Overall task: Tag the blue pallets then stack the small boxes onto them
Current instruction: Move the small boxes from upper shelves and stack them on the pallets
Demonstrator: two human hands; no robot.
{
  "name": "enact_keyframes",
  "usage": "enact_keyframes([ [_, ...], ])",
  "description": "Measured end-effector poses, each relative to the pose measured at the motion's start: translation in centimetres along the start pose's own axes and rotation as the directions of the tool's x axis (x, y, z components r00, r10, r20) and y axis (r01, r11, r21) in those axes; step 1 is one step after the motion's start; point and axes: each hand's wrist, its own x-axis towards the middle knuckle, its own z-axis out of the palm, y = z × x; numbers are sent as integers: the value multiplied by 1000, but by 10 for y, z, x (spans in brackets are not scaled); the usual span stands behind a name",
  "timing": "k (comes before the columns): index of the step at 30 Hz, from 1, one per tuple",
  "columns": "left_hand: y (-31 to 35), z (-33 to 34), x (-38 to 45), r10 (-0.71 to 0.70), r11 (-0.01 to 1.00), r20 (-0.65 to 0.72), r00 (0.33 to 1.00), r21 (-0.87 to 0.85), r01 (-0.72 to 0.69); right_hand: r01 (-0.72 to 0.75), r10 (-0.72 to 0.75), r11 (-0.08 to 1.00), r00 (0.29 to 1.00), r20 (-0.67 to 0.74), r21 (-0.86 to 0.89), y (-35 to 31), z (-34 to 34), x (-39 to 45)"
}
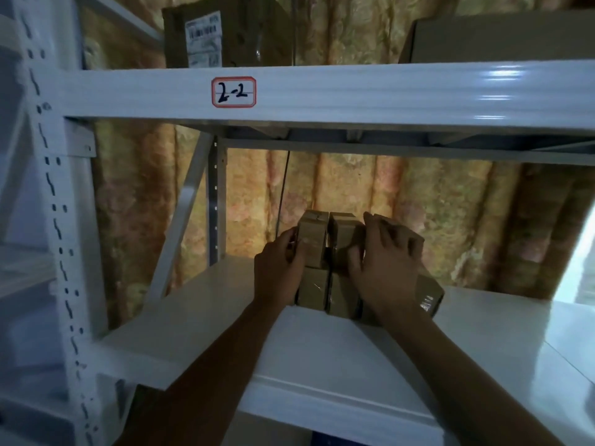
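Several small brown cardboard boxes (314, 239) stand in a tight cluster, two layers high, on a white metal shelf (199, 320). My left hand (278, 268) grips the left side of the upper left box. My right hand (383, 262) lies over the upper boxes on the right, fingers spread across their tops and thumb pressed on the front of the middle box (343, 235). A lower box (429, 292) with a printed label pokes out to the right under my wrist. A sliver of blue (325, 441) shows below the shelf's front edge; I cannot tell what it is.
The beam above carries a red-bordered tag (233, 91) reading 2-2. Larger cartons (222, 32) sit on the upper shelf. A perforated white upright (58, 220) stands at the left. A patterned curtain (450, 214) hangs behind the rack.
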Motion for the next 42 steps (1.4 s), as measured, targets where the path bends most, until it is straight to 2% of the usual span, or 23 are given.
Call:
enact_keyframes([
  [4,2,-1,-2,77,993,-21,997,92,-75,48,-49,998,997,56,27,-7,4,-5],
  [8,5,-2,-4,179,961,-64,982,224,-161,77,-99,974,990,97,214,-6,-2,-7],
  [11,6,-2,-5,226,945,-79,971,261,-198,85,-98,956,995,35,282,-4,-5,-7],
  [16,5,-5,-9,210,954,-98,973,238,-182,107,-102,914,994,-32,390,-5,-7,-9],
  [20,9,-8,-13,164,982,-71,984,106,-156,103,-71,841,994,-79,531,-4,-3,-11],
  [22,13,-9,-15,177,984,-80,981,-11,-179,40,0,745,998,-60,666,-6,-4,-10],
  [25,28,-13,-23,142,974,-129,981,-156,-162,-115,112,563,992,63,818,-11,-17,-11],
  [29,56,-23,-47,193,966,-168,967,-140,-217,-199,163,454,977,138,869,-9,-47,-28],
  [33,87,-38,-90,191,960,-151,970,-176,-216,-178,171,375,978,121,910,-5,-94,-61],
  [35,103,-45,-116,218,941,-162,962,-228,-251,-160,173,370,980,102,915,-4,-120,-80],
  [37,119,-47,-144,252,906,-159,955,-309,-290,-145,184,413,980,73,899,-2,-145,-100],
  [39,137,-45,-174,179,879,-112,977,-428,-210,-145,209,467,977,51,873,5,-169,-123],
  [42,157,-33,-223,86,852,-27,996,-516,-88,-174,255,535,966,39,827,27,-204,-161],
])
